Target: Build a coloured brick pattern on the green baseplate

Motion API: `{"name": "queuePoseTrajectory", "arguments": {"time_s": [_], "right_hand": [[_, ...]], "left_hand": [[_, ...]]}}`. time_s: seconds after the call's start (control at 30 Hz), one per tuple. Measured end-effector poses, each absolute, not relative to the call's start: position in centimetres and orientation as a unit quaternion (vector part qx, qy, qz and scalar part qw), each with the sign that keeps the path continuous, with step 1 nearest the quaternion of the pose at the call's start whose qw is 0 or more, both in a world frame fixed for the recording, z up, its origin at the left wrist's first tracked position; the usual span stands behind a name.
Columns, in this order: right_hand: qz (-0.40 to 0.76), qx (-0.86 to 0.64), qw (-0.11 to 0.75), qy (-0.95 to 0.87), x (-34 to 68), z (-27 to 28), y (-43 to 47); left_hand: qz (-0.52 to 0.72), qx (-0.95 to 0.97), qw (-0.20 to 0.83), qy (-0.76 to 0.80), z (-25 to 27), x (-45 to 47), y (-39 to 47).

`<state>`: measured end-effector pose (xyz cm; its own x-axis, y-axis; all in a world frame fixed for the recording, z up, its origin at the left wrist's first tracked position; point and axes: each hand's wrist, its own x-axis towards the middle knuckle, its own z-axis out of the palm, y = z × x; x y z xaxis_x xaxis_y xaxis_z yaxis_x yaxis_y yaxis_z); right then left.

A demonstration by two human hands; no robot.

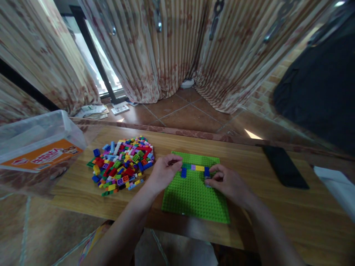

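The green baseplate (194, 195) lies at the counter's (277, 214) near edge, my left hand (163, 171) curled loosely at its far left corner, steadying it, while my right hand (229, 183) pinches a small brick (208, 181) that I should press straight down, studs aligned.

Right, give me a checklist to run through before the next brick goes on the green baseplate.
1. Green baseplate flat on the table: ok.
2. Left hand at the plate's left edge: ok.
3. Right hand grip on a brick: cannot tell, fingers hide it.
4. Brick row seated on the plate: ok.
5. Loose brick pile beside the left hand: ok.
6. Black phone apart from the plate: ok.
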<state>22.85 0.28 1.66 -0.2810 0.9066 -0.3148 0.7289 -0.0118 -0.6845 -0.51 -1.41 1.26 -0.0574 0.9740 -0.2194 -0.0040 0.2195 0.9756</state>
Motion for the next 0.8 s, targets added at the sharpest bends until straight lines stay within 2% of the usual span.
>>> {"name": "queuePoseTrajectory", "arguments": {"time_s": [0.8], "right_hand": [[0.371,-0.618,0.112,-0.684,22.33,1.30,0.74]], "left_hand": [[0.418,0.495,0.503,0.571,0.92,-0.45,-1.59]]}}
